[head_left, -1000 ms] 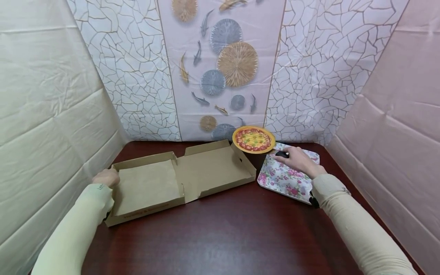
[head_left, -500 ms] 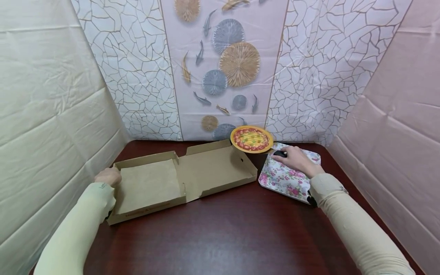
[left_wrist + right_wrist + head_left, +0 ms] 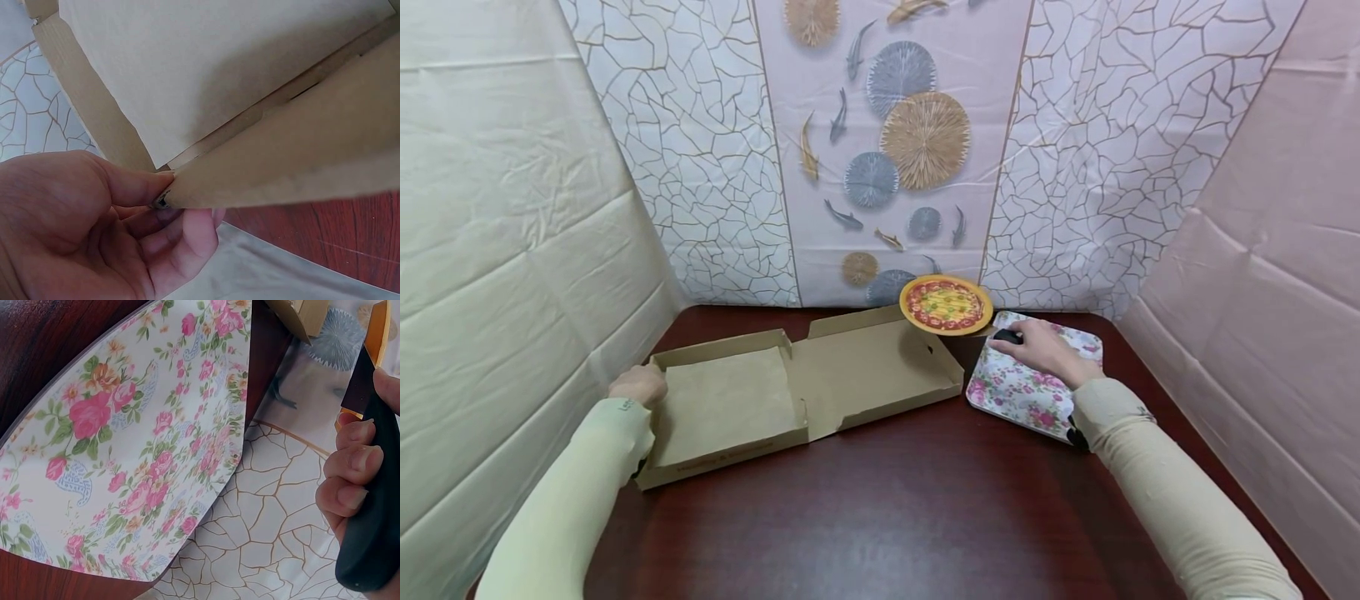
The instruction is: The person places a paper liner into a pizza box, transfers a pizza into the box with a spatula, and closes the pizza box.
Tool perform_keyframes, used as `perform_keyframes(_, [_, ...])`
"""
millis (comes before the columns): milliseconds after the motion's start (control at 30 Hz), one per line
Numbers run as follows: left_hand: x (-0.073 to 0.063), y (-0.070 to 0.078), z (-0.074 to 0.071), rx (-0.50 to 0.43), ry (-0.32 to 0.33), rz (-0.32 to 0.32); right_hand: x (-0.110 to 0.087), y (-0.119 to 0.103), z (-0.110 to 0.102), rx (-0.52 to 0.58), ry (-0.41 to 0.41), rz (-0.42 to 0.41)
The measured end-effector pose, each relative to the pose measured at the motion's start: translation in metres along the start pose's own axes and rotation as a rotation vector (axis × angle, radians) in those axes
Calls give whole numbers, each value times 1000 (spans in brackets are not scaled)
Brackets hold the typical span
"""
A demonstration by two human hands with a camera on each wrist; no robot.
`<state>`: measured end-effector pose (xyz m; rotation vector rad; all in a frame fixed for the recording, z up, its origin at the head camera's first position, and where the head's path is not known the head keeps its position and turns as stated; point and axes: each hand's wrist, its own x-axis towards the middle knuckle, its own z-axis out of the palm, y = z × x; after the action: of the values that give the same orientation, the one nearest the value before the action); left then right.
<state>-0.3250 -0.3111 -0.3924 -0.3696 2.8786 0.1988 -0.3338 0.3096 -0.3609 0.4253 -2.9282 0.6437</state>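
My left hand [image 3: 638,386] pinches the left wall of an opened cardboard pizza box [image 3: 880,367] near its back corner, thumb inside and fingers outside in the left wrist view. A sheet of brown paper [image 3: 181,56] lines that half of the box. In my right hand [image 3: 1039,347] is the black handle [image 3: 375,519] of a pizza server, its blade mostly hidden. A round pizza [image 3: 946,306] with a yellow rim is at the server's far end, raised behind the lid's right end. Below the hand lies a white floral board [image 3: 1022,392].
A dark red-brown table [image 3: 865,508] carries everything. Pale cloth walls enclose the sides, and a patterned cloth [image 3: 715,167] hangs close behind the box. The lid's right wall [image 3: 943,358] stands between the box interior and the floral board.
The pizza and the right hand with the server have shifted slightly left, towards the lid. My left hand keeps its grip on the box wall. The view has turned a little.
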Motion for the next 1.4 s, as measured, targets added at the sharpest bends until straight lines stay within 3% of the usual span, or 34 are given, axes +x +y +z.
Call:
perform_keyframes(567, [-1, 0, 1, -10, 1, 3, 4, -7, 5, -8, -14, 28])
perform_keyframes(1100, [4, 0, 5, -15, 14, -26, 9, -12, 9, 16, -32, 9])
perform_keyframes(1400, [3, -1, 3, -23, 3, -12, 11, -16, 10, 20, -34, -12])
